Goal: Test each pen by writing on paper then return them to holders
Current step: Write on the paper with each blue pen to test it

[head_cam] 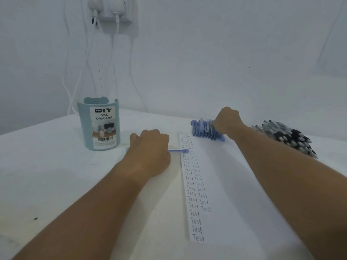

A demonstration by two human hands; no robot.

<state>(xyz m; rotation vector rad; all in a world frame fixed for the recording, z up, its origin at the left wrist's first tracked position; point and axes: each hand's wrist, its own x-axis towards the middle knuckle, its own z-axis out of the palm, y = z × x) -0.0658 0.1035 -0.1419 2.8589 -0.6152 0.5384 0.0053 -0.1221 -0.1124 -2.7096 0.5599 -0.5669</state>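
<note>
I read "DIY DESK ORGANIZER" on the pale blue plastic cup (99, 124); right of it, my left hand (150, 149) clamps a blue pen (178, 151) over the white paper strip (216, 177) of "Test" lines, while my right hand (228, 121) closes on the blue pen pile (201, 128).

Worktop (56, 175) white. Paper strip (225, 184) white, rows of dark "Test". Organizer cup (88, 128) pale teal, white label. Pens: blue pile (201, 129), black-grey pile (287, 136).

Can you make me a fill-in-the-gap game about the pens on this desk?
1. The left hand holds a ____ pen.
2. The right hand reaches into the pile of blue pens at the far end of the ____.
3. The word written again and again on the white paper strip is ____.

Missing words: blue; paper; Test
</note>
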